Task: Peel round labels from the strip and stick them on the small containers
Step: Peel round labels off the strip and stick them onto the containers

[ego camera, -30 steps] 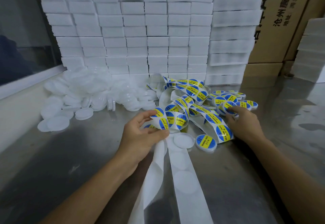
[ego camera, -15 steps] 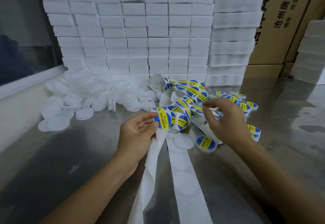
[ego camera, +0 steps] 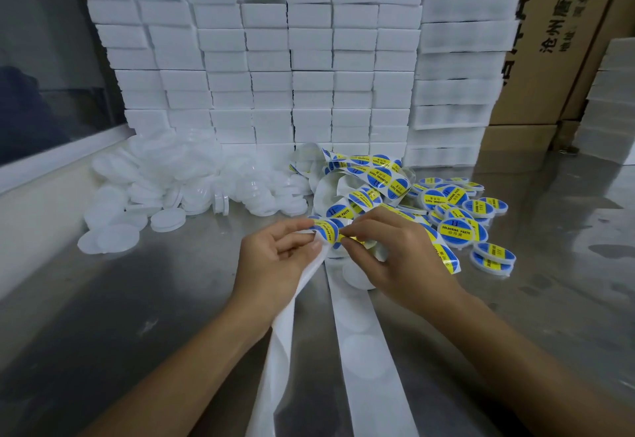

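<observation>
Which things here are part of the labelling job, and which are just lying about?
Part of the job:
left hand holding the label strip
right hand pinching a round label
unlabelled white containers
labelled containers
spent backing strip

Lying about:
stacked white foam blocks
cardboard boxes

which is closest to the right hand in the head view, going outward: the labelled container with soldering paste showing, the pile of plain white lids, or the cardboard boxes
Measured from the right hand:
1. Labelled container, just to its right on the table.
2. Pile of plain white lids, across to the left, past the left hand.
3. Cardboard boxes, at the back right, behind the white foam stacks.
</observation>
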`<state>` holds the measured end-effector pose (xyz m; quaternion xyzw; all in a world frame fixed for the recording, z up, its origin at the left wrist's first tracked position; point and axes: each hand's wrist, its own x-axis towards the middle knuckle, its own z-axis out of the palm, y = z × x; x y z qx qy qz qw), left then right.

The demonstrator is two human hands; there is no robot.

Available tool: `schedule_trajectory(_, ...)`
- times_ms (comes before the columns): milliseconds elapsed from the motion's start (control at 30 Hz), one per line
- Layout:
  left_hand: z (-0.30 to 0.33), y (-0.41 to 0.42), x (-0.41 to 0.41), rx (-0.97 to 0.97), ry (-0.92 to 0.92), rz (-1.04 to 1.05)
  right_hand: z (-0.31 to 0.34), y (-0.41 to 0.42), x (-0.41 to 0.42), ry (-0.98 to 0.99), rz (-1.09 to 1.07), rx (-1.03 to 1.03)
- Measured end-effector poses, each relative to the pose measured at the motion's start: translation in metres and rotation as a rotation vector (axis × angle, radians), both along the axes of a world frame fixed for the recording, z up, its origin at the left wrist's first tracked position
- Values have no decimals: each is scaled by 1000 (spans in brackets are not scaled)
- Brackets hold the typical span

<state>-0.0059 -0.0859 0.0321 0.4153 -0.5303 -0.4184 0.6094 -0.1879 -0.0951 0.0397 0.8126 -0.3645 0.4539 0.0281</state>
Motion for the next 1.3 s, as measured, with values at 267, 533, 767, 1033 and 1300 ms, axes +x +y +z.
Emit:
schedule_trajectory(267,-1,3,-2,-3,-10,-22,0,3,5,4,51,-34)
schedule_trajectory(533,1,6,-3,-70,-114,-36,3,8,8,69,-1,-100)
schedule_trajectory(767,3,7,-4,-111,-146,-45,6,12,11,84,-80,-161)
schedule_trajectory(1033,3,5,1,-126,-125,4,8,3,-2,-213,-134,51)
schedule_trajectory(1300,-5,-4,10,-68,-189,103,4,-13,-20,-663,-192,574)
